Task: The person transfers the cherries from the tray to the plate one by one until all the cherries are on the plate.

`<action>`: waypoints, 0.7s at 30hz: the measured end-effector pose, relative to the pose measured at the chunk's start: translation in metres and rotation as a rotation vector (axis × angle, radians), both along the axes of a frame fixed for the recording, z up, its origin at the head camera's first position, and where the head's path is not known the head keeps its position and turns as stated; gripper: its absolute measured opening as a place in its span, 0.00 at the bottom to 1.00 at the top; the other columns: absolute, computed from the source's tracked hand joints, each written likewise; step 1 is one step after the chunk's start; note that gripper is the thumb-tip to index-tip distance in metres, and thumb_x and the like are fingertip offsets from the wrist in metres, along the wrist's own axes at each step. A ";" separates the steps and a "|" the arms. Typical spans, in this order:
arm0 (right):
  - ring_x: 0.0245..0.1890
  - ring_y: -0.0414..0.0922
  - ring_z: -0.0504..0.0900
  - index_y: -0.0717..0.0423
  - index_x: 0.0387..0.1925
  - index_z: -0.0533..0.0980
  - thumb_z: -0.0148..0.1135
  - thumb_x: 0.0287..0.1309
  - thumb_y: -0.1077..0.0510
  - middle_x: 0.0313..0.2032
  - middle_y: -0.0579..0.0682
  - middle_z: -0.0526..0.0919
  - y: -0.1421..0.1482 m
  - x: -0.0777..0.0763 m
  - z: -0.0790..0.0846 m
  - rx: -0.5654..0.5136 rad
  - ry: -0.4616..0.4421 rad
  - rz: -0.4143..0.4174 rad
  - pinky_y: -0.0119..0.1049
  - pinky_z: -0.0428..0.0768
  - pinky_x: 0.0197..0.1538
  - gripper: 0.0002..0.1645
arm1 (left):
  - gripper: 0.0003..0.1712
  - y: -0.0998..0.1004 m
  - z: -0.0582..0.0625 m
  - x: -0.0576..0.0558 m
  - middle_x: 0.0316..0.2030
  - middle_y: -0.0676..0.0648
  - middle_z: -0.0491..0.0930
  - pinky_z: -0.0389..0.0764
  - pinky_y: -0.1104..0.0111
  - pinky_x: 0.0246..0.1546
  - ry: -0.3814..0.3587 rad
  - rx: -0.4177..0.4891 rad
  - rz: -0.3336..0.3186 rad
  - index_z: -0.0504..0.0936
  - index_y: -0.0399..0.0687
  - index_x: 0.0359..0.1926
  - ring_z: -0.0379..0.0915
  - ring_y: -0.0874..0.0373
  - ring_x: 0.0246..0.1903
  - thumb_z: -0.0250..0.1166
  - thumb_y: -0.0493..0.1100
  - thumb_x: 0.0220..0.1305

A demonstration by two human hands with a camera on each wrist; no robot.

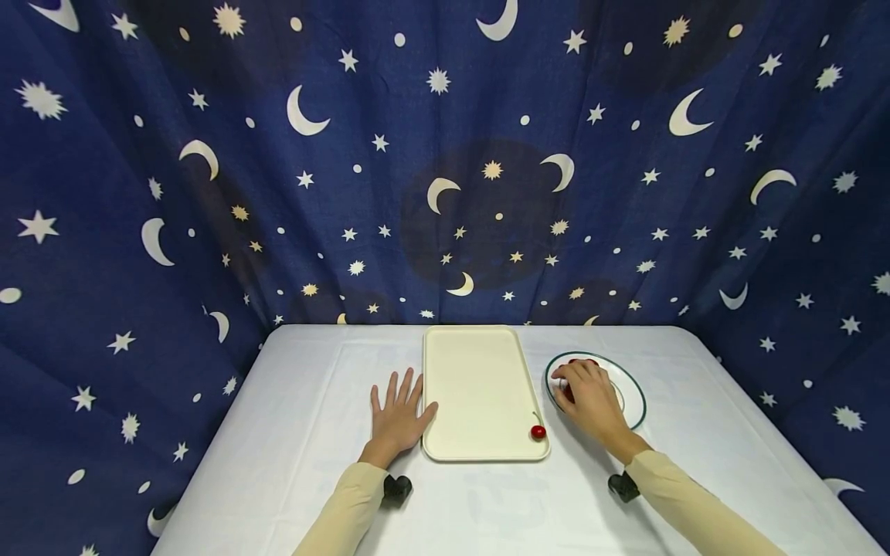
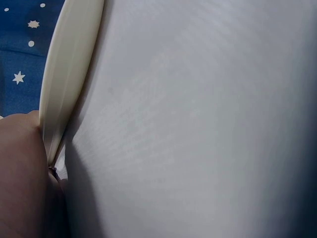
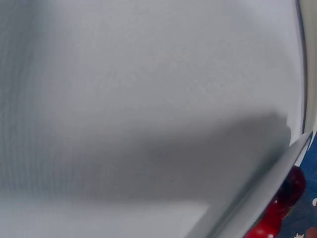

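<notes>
A cream tray [image 1: 476, 386] lies in the middle of the white-clothed table, its rim showing again in the left wrist view [image 2: 69, 74]. One red cherry [image 1: 538, 431] with a stem sits at the tray's near right corner. Left of the tray my left hand [image 1: 399, 401] rests flat on the cloth, fingers spread, thumb against the tray's edge. To the right stands a white plate [image 1: 629, 386] with a green rim. My right hand [image 1: 566, 386] reaches into it, fingers curled round a cherry [image 1: 568, 394]. More red cherries [image 3: 282, 203] show blurred past the plate's rim [image 3: 257, 198].
White cloth [image 1: 313, 401] covers the table, whose far edge meets a dark blue curtain [image 1: 445, 193] with moons and stars that wraps round both sides. Black wrist mounts sit at both cuffs.
</notes>
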State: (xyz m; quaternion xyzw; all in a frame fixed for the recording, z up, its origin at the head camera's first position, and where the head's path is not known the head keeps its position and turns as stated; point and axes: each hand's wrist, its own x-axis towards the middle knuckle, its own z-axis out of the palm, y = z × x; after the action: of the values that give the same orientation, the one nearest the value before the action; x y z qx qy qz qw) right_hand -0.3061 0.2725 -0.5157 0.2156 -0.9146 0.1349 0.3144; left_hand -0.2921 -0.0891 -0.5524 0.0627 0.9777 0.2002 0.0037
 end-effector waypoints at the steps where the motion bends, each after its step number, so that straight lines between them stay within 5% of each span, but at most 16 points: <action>1: 0.49 0.59 0.80 0.57 0.38 0.82 0.73 0.53 0.62 0.39 0.55 0.86 -0.001 0.000 0.001 0.001 0.004 0.013 0.57 0.74 0.53 0.10 | 0.42 0.000 0.001 0.000 0.84 0.48 0.45 0.29 0.37 0.80 -0.001 0.002 -0.001 0.53 0.54 0.82 0.32 0.43 0.84 0.44 0.67 0.76; 15: 0.45 0.42 0.77 0.48 0.41 0.83 0.71 0.60 0.56 0.37 0.42 0.83 -0.006 0.009 0.001 0.102 -0.123 0.218 0.47 0.75 0.52 0.07 | 0.41 0.001 0.008 0.004 0.84 0.47 0.46 0.31 0.36 0.80 -0.003 0.007 -0.004 0.55 0.53 0.82 0.34 0.42 0.84 0.45 0.66 0.76; 21: 0.46 0.37 0.75 0.44 0.45 0.83 0.70 0.63 0.50 0.39 0.37 0.83 -0.011 0.012 0.000 0.099 -0.222 0.241 0.44 0.78 0.53 0.10 | 0.42 0.000 -0.002 -0.002 0.84 0.50 0.44 0.29 0.37 0.80 0.005 -0.010 0.003 0.53 0.56 0.82 0.32 0.44 0.85 0.44 0.68 0.76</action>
State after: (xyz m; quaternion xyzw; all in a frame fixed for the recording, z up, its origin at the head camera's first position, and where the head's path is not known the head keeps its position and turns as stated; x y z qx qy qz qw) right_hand -0.2939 0.2613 -0.5154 0.3229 -0.9166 0.1497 0.1820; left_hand -0.2936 -0.0889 -0.5544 0.0617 0.9789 0.1950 0.0015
